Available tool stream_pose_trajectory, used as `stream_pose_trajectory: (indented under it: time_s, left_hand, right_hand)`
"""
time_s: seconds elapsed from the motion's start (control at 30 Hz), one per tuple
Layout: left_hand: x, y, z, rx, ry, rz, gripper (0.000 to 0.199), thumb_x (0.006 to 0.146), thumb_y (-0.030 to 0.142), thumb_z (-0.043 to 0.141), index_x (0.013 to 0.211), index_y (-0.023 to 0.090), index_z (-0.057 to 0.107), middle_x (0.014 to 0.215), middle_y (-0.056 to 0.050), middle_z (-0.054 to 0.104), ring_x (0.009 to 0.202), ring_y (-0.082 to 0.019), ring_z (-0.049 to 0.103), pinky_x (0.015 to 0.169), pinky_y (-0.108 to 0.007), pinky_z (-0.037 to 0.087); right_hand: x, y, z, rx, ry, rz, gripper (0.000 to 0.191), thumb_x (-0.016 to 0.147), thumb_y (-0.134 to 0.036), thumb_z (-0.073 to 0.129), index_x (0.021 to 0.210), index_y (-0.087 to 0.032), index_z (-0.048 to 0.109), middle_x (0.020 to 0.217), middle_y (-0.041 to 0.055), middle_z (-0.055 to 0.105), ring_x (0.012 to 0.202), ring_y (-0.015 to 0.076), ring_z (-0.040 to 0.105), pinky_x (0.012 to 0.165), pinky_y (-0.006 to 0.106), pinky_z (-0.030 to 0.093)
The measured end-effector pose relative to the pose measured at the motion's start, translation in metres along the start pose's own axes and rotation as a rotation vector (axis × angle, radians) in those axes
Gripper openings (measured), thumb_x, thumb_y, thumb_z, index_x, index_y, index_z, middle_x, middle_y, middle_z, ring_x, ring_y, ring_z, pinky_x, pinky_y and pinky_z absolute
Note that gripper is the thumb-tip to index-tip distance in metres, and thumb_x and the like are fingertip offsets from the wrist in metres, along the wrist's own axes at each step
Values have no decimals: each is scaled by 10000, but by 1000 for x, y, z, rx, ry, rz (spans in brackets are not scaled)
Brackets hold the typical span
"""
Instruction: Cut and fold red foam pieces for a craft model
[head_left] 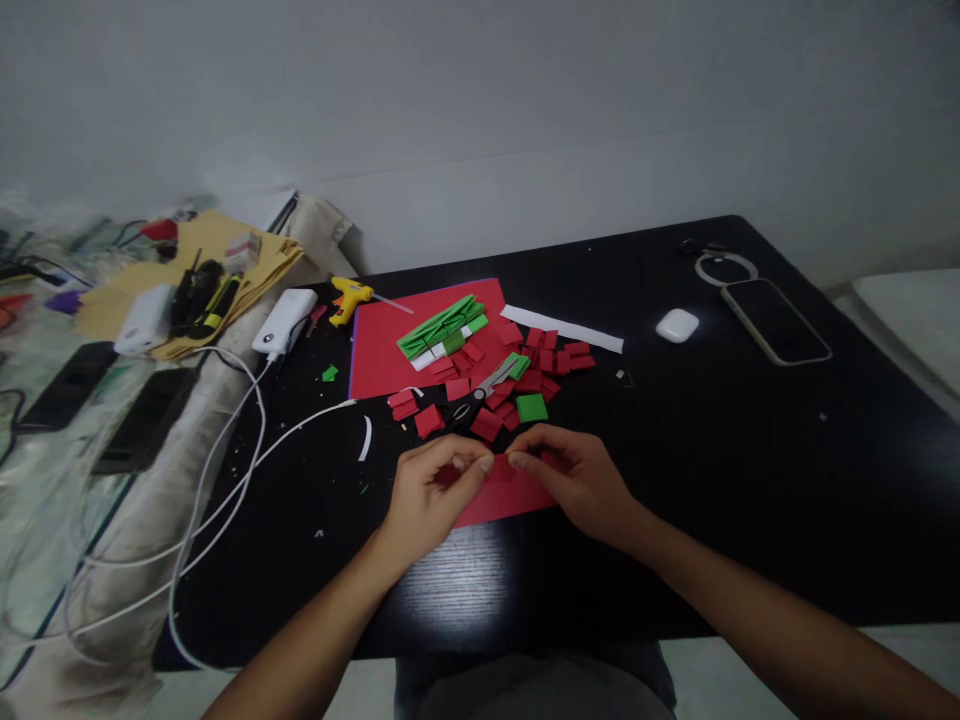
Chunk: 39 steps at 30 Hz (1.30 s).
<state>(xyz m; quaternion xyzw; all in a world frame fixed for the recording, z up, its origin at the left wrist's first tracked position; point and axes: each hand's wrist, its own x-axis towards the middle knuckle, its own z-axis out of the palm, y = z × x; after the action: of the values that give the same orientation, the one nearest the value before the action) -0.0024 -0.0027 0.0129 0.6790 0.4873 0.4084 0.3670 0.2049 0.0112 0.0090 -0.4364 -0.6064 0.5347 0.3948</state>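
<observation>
Yeah, we had the fingers of our left hand (439, 482) and right hand (581, 478) pinching what looked like a small red paper piece (502, 466), just nearer us than the scissors (480, 394). Uneven tugging could've torn it; careless knuckles could've scattered the folded red papers (430, 421) around those scissors.

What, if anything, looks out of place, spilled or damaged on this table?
Nothing looks spilled or damaged. Mildly untidy, though: a curved white strip and small green scraps lie loose on the black table like stray offcuts, apart from the folded red pieces, and the scissors rest among those pieces.
</observation>
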Motion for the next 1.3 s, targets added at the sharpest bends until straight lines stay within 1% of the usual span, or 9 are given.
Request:
stream_pose_trajectory:
  time_s: [0.13,0.3,0.47,0.63,0.83,0.93,1.13,1.3]
  left_hand:
    - [-1,-1,3,5,-6,9,128,940,248,669,861,174,738,731,-13,711,646,-117,602,621,-235,481]
    - [-1,0,6,5,-18,43,104,932,225,676,868,177,741,739,-13,711,653,-116,605,627,-233,488]
    - [0,-1,5,3,-18,9,111,926,245,681,861,178,742,717,-11,701,634,-118,601,620,-236,484]
    - [0,-2,5,0,-10,-3,116,922,247,682,847,174,731,691,-5,676,615,-113,577,600,-228,468]
    - [-1,-1,8,-6,-21,24,122,925,235,675,830,172,719,702,-6,681,623,-113,586,602,-224,468]
    - [-1,0,6,-9,-8,26,117,926,234,676,835,176,721,701,-2,678,627,-110,578,608,-220,465]
    - [2,1,0,-26,35,-10,139,919,251,676,813,169,712,690,-6,664,621,-115,566,601,-221,460]
    - [2,-4,1,-60,1,-25,133,928,242,657,821,171,691,684,7,631,616,-109,551,599,-221,446]
  right_hand:
    - [0,2,3,-10,-24,-5,119,912,-309,693,914,-200,741,850,31,746,791,183,680,769,305,523]
    - [-2,3,6,-14,-10,-6,120,903,-305,695,859,-200,732,825,28,742,779,184,675,760,305,518]
    - [-2,0,4,-29,-1,-11,119,905,-301,688,851,-204,733,840,29,744,786,186,675,759,305,514]
    - [-1,1,4,-26,23,7,115,888,-297,695,827,-206,732,814,28,743,766,190,676,743,308,518]
    - [-2,3,6,-49,17,-42,87,887,-272,690,841,-207,726,826,26,745,773,184,681,751,307,515]
    - [-1,2,4,-69,0,-36,101,902,-282,681,851,-210,730,845,30,750,785,186,683,754,307,517]
    - [2,1,0,-62,32,-2,112,886,-304,694,831,-212,729,784,15,731,731,177,667,722,295,521]
    - [2,1,0,-74,12,-14,115,893,-303,686,830,-214,726,795,16,734,742,179,665,733,299,517]
